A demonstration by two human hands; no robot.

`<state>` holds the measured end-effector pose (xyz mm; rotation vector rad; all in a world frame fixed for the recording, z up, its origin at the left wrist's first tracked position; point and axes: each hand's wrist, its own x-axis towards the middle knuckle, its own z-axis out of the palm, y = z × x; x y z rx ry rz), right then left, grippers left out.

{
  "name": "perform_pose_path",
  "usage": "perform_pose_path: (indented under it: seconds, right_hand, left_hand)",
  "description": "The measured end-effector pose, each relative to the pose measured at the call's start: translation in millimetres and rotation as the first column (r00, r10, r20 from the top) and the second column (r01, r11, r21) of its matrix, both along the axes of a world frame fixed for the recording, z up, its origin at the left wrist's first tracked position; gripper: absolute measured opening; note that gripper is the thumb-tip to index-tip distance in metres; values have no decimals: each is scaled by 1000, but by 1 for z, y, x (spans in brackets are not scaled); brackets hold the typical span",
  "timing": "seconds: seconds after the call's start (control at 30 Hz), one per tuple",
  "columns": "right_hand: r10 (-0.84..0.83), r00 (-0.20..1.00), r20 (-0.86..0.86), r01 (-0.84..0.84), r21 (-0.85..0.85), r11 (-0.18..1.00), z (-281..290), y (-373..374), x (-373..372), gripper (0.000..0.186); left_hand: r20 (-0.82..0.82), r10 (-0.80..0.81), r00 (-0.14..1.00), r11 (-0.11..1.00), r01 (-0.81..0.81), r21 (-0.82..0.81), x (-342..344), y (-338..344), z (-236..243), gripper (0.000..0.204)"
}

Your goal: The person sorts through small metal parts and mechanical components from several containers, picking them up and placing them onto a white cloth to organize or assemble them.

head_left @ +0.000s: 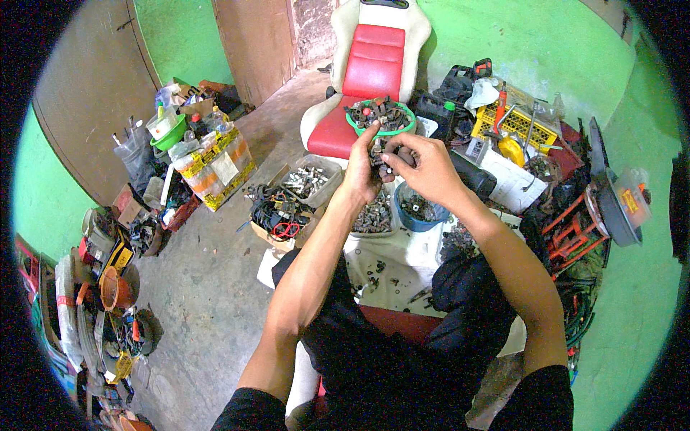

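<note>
Both of my hands are raised in front of my chest, close together over the containers. My left hand [361, 171] is closed around a cluster of small dark metal-and-plastic parts [379, 152], their exact kind too small to make out. Fingers of my right hand [430, 164] are bent against the same cluster, the thumb and fingertips pinching dark pieces. Just beyond my hands, a green basin [392, 133] heaped with dark and brownish parts rests on a red and white seat [332, 136]. Below them stand a blue tub [417, 223] and a whitish tub of small metal parts [374, 217].
A clear bin of metallic parts [309, 181] and a box of black cables [277, 214] lie left of my hands. Loose small pieces [377, 269] dot the white surface before my lap. Right stand a yellow crate [528, 129] and a red-orange rack [575, 237]; a taped box [215, 169] sits left.
</note>
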<state>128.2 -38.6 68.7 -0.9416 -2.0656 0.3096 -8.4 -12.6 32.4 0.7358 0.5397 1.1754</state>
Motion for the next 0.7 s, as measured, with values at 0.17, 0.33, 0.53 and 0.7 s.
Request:
perform_pose_path:
  seconds: [0.17, 0.33, 0.53, 0.7]
  right_hand:
    - [-17, 1000, -5, 17, 64, 998, -1, 0, -2, 17]
    - [-103, 995, -17, 101, -79, 992, 0, -3, -5, 19]
    - [-19, 904, -428, -191, -441, 877, -14, 16, 1, 18]
    - [-182, 493, -851, -715, -515, 473, -12, 19, 6, 15]
  left_hand:
    - [-23, 48, 999, 999, -48, 16, 2, 3, -4, 32]
    - [-52, 53, 997, 996, -49, 71, 3, 5, -5, 35]
    - [4, 33, 999, 999, -33, 31, 2, 4, -3, 39]
    - [0, -21, 1000, 1000, 21, 22, -4, 4, -1, 43]
